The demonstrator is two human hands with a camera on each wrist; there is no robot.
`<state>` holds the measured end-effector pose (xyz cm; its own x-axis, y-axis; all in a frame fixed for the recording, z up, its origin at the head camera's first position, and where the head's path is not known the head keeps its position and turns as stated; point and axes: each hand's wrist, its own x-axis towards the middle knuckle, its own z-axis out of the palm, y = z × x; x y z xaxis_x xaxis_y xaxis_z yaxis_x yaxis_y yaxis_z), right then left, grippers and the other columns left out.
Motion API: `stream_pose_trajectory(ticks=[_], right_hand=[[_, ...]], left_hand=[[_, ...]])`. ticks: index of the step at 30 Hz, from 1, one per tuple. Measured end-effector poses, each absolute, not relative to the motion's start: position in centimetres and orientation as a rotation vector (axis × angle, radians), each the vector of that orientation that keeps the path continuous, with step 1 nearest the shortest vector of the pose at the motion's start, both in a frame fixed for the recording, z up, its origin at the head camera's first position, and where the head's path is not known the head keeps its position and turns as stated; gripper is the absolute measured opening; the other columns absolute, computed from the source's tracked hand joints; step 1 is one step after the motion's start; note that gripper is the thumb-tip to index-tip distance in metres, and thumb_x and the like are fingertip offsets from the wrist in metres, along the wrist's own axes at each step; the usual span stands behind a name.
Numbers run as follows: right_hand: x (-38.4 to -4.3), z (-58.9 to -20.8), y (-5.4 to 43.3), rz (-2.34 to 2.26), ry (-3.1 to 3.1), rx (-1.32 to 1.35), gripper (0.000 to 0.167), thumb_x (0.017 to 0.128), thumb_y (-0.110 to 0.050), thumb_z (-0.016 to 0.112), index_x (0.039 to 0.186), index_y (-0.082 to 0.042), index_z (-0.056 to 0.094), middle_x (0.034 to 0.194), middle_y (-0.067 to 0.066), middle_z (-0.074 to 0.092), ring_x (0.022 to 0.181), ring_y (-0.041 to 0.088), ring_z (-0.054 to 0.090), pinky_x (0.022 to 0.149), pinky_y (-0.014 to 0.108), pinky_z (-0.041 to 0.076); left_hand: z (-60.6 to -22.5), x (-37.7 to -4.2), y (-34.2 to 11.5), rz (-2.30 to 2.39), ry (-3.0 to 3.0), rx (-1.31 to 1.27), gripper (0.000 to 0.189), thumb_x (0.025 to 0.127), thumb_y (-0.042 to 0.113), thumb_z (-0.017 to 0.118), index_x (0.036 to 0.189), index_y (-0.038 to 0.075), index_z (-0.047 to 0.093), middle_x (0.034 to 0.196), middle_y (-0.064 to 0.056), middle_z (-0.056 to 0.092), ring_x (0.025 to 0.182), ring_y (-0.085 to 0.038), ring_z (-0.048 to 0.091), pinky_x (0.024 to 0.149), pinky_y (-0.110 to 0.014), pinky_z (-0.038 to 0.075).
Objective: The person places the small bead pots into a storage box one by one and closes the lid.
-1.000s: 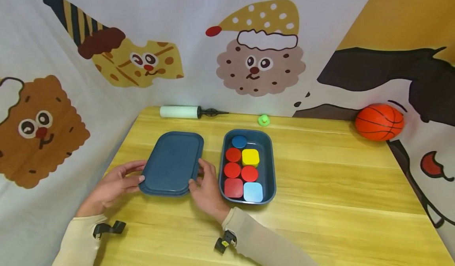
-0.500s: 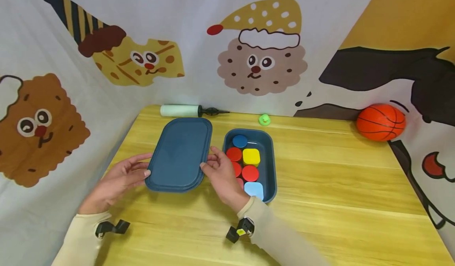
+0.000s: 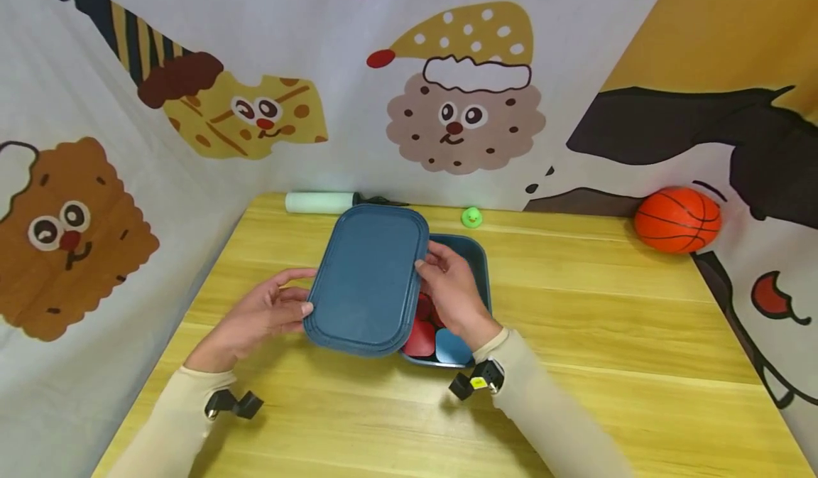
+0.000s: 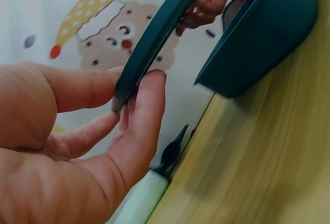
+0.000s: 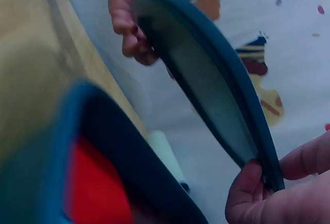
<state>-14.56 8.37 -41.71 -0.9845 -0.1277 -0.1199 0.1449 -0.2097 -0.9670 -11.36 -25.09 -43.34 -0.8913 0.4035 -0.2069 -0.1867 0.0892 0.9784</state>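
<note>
A dark blue lid (image 3: 369, 279) hangs above the table, covering the left part of a matching dark blue container (image 3: 482, 272). My left hand (image 3: 263, 314) pinches the lid's left edge between thumb and fingers, which the left wrist view shows closely. At the opposite edge my right hand (image 3: 455, 290) pinches the lid, held over the container. Inside the container a red square block (image 3: 420, 339) and a light blue square block (image 3: 452, 347) show at the near end. Other red pieces are partly hidden by the lid and right hand. In the right wrist view the lid's underside (image 5: 206, 85) is visible.
A white hand pump (image 3: 319, 202) lies along the table's back edge, its black nozzle partly behind the lid. A small green duck (image 3: 471, 217) sits behind the container. An orange basketball (image 3: 677, 220) rests at the back right. A printed cloth (image 3: 358, 109) hangs behind the table.
Both hands have lifted the lid and carried it to the right, from beside the container to partly over it. Most of the contents are now hidden. The container has stayed put.
</note>
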Motion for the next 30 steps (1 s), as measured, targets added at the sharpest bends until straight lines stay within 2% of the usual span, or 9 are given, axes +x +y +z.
stream_pose_trajectory(ticks=[6,11,17,21,26,30], right_hand=[[-16.1,-40.9,12.1,-2.220,2.078,-0.018,0.042,0.108,-0.011,0.058,0.148,0.000,0.055,0.118,0.011,0.061,0.094,0.017,0.064,0.077,0.028,0.060],[-16.8,-39.6,14.9,-2.180,2.225,-0.016,0.040,0.107,-0.019,0.065,0.142,-0.001,0.062,0.108,0.002,0.064,0.092,0.014,0.064,0.074,0.025,0.059],[-16.8,-37.3,17.1,-2.218,2.347,-0.145,0.037,0.107,-0.022,0.066,0.135,0.001,0.067,0.093,-0.002,0.062,0.077,0.014,0.055,0.067,0.021,0.053],[-16.4,-36.2,17.8,-2.315,2.373,-0.212,0.029,0.106,-0.017,0.066,0.130,0.001,0.069,0.087,-0.002,0.061,0.068,0.013,0.052,0.062,0.022,0.049],[-15.8,-35.8,18.0,-2.431,2.376,-0.317,0.024,0.105,-0.012,0.067,0.124,0.002,0.072,0.087,-0.001,0.067,0.060,0.012,0.058,0.061,0.021,0.054],[-15.1,-36.1,18.5,-2.431,2.388,-0.458,0.020,0.107,-0.012,0.065,0.117,0.001,0.074,0.085,-0.001,0.075,0.067,0.012,0.072,0.072,0.024,0.063]], left_hand=[[-43.3,-12.7,-21.9,1.905,1.875,0.212,0.061,0.104,0.005,0.066,0.158,0.005,0.038,0.124,-0.004,0.067,0.103,-0.017,0.074,0.089,-0.035,0.064],[-43.0,-14.3,-19.3,1.970,1.827,0.196,0.050,0.104,0.002,0.065,0.150,-0.005,0.049,0.123,-0.004,0.068,0.105,-0.017,0.073,0.091,-0.036,0.063],[-41.7,-15.8,-16.9,2.058,1.827,0.183,0.034,0.105,0.004,0.065,0.138,-0.002,0.063,0.116,-0.002,0.071,0.101,-0.015,0.072,0.091,-0.035,0.063],[-41.0,-16.9,-15.9,2.095,1.847,0.180,0.035,0.105,0.005,0.065,0.139,-0.002,0.063,0.114,0.003,0.071,0.100,-0.012,0.071,0.091,-0.032,0.061],[-40.6,-18.1,-15.0,2.063,1.940,0.176,0.042,0.105,0.008,0.066,0.144,-0.004,0.059,0.116,0.008,0.072,0.105,-0.009,0.070,0.096,-0.027,0.058],[-40.7,-18.9,-14.5,2.110,1.964,0.226,0.037,0.104,0.005,0.066,0.140,-0.003,0.063,0.113,0.009,0.073,0.101,-0.010,0.070,0.094,-0.026,0.058]])
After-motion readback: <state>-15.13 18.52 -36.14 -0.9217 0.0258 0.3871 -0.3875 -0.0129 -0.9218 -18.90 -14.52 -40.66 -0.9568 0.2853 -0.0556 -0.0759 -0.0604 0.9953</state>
